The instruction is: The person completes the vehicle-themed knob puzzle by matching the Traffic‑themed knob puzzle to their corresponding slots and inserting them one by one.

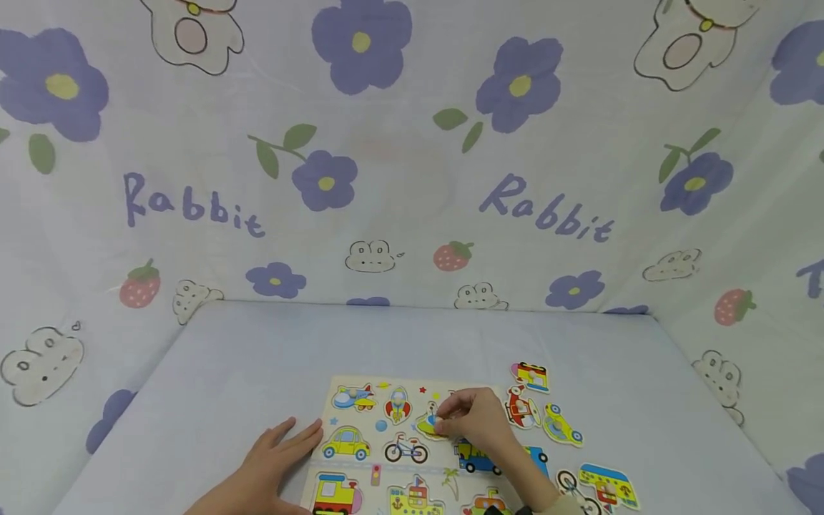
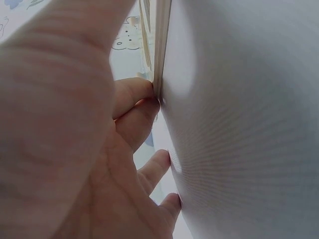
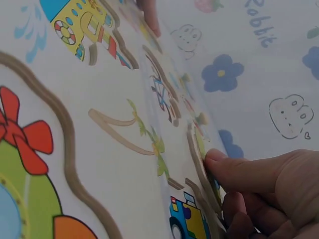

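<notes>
My right hand (image 1: 479,422) pinches a flying saucer puzzle piece (image 1: 428,425) between thumb and fingers, over the upper middle of a wooden puzzle board (image 1: 378,406). In the right wrist view the thumb (image 3: 237,169) lies along the piece's edge, low over the board, with the other fingers partly hidden behind it. At the board's left side, my left hand (image 1: 264,465) is spread with extended fingers. Its fingertips touch the board's edge (image 2: 162,45) in the left wrist view, and two other fingers rest on the table.
Loose pieces lie right of the board: a train (image 1: 532,377), a helicopter (image 1: 523,409), a yellow car (image 1: 563,425), a bicycle (image 1: 576,493) and a ship (image 1: 608,488). A blue bus (image 1: 473,458) is partly covered by the right forearm. Printed cloth (image 1: 399,214) hangs behind the table.
</notes>
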Motion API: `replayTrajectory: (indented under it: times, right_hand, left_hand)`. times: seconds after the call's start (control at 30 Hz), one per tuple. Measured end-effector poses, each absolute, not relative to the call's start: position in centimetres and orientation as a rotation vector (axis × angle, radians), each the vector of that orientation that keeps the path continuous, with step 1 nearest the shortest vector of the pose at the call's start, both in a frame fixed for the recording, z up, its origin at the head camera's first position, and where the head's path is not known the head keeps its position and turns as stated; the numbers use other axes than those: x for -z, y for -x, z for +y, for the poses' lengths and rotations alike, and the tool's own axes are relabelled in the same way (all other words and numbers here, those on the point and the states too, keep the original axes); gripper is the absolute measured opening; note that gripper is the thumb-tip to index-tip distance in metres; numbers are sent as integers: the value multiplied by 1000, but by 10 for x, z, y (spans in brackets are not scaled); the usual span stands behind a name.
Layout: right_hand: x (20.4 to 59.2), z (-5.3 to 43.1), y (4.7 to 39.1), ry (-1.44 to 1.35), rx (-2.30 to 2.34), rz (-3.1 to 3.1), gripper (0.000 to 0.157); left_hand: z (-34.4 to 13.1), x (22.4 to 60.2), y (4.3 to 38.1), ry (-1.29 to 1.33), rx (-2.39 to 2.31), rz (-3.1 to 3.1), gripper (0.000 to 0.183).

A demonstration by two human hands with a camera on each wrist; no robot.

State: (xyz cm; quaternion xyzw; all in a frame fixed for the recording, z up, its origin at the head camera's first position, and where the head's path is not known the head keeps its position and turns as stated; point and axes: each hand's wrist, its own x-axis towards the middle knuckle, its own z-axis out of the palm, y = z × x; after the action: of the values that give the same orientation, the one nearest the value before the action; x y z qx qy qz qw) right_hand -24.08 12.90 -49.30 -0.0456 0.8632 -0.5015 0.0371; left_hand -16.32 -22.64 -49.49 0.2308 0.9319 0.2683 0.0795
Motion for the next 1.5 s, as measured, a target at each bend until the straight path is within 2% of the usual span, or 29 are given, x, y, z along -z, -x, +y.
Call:
replayTrajectory:
  times: [1.5]
  right_hand:
    - [494,127,249,54,1475,2701,21]
  left_hand:
    - [-225,495,163,-656,-857,2760,116]
